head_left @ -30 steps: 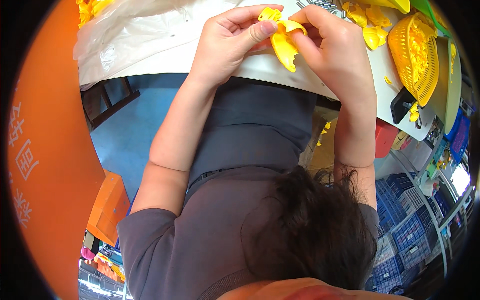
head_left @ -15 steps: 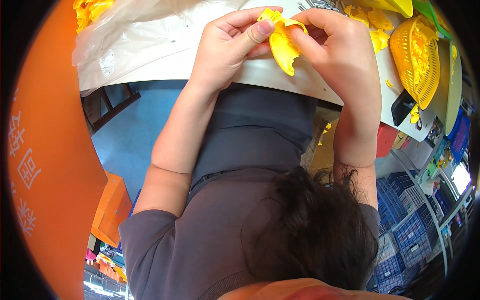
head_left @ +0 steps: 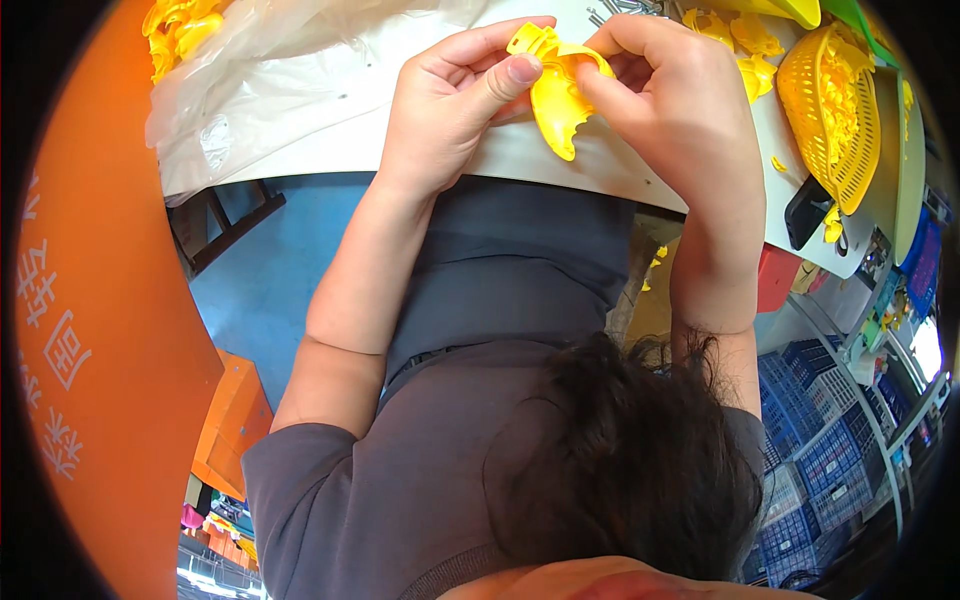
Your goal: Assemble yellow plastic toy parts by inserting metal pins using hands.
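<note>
Orange panel (head_left: 125, 250), white characters (head_left: 66, 350); left hand (head_left: 435, 115), right hand (head_left: 685, 100) grip yellow part (head_left: 556, 105).

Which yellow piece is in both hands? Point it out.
The curved yellow piece held between the left hand and right hand; the loose yellow pieces beside the yellow basket are in neither.

The yellow piece (head_left: 558, 105) has tipped slightly, its lower end now further left (seemingly; it's partly covered).
</note>
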`<state>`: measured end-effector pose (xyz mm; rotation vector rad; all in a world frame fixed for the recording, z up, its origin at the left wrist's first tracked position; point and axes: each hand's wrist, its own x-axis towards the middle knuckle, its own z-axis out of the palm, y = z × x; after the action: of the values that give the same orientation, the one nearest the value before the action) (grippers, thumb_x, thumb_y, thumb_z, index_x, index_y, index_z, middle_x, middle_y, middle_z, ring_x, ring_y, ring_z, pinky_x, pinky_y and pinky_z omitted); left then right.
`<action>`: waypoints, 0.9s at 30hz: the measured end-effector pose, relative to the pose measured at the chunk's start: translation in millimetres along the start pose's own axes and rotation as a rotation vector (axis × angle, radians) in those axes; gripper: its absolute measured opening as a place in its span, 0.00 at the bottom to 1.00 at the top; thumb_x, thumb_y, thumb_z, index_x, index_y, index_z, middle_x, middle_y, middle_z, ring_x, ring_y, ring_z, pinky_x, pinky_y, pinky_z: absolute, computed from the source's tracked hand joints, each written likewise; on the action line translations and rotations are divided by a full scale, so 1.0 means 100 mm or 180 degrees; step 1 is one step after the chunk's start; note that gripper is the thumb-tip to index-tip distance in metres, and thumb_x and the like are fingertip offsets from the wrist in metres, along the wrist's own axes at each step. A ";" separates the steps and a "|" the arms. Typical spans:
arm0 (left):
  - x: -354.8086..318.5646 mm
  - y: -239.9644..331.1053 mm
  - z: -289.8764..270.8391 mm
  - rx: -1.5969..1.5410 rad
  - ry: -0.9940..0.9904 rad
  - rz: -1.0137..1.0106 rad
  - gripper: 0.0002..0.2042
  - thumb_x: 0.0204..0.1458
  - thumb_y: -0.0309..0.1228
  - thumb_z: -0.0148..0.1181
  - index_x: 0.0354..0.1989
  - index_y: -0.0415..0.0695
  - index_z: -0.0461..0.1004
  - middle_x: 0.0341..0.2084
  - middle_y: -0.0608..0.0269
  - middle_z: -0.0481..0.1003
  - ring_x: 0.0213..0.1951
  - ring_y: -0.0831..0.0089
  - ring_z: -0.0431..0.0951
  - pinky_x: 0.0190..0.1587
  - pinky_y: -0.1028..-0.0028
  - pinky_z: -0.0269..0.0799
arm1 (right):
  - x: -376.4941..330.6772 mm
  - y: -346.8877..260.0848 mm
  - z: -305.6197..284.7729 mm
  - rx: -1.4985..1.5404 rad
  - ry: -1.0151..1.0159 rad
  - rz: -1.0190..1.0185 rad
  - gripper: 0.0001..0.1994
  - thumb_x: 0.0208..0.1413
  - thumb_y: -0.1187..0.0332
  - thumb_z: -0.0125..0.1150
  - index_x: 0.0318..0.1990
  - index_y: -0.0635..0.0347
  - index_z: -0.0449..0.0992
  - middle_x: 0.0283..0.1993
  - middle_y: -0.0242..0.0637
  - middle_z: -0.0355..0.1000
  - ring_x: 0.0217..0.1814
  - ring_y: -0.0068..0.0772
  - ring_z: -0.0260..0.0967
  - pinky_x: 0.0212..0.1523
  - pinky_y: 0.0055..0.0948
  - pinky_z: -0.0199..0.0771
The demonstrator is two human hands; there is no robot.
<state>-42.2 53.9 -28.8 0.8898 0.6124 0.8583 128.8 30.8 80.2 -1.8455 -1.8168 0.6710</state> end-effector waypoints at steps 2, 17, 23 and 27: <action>0.02 -0.02 -0.01 -0.0018 -0.0015 -0.0003 0.21 0.63 0.32 0.58 0.61 0.33 0.69 0.55 0.52 0.74 0.52 0.67 0.79 0.53 0.68 0.79 | 0.00 0.02 0.00 0.0042 0.0043 0.0010 0.08 0.45 0.70 0.66 0.26 0.66 0.76 0.26 0.48 0.73 0.29 0.49 0.73 0.31 0.37 0.72; -0.02 -0.06 0.01 0.0126 0.0061 0.0515 0.18 0.60 0.21 0.56 0.58 0.31 0.68 0.52 0.49 0.76 0.53 0.68 0.77 0.55 0.70 0.76 | -0.05 0.44 0.51 -0.0111 0.0923 -0.1033 0.07 0.47 0.72 0.67 0.35 0.60 0.79 0.33 0.41 0.75 0.31 0.43 0.74 0.31 0.34 0.74; -0.12 -0.13 0.20 0.1253 0.0404 0.1353 0.16 0.51 0.10 0.55 0.48 0.35 0.69 0.43 0.56 0.72 0.51 0.67 0.79 0.44 0.78 0.81 | -0.25 0.63 0.76 0.0046 0.1785 -0.1727 0.16 0.43 0.81 0.69 0.42 0.59 0.81 0.39 0.39 0.78 0.39 0.37 0.78 0.40 0.29 0.80; -0.15 -0.21 0.11 0.2080 0.0595 0.1781 0.13 0.48 0.09 0.56 0.40 0.36 0.73 0.38 0.55 0.74 0.44 0.66 0.82 0.37 0.77 0.81 | -0.36 0.65 0.80 -0.0057 0.1675 -0.1889 0.17 0.43 0.82 0.71 0.44 0.62 0.80 0.41 0.40 0.78 0.39 0.37 0.78 0.40 0.28 0.80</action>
<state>-33.6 29.6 -39.2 1.6327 0.8447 1.2813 128.2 -7.5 -22.4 -1.2196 -1.8475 -0.0482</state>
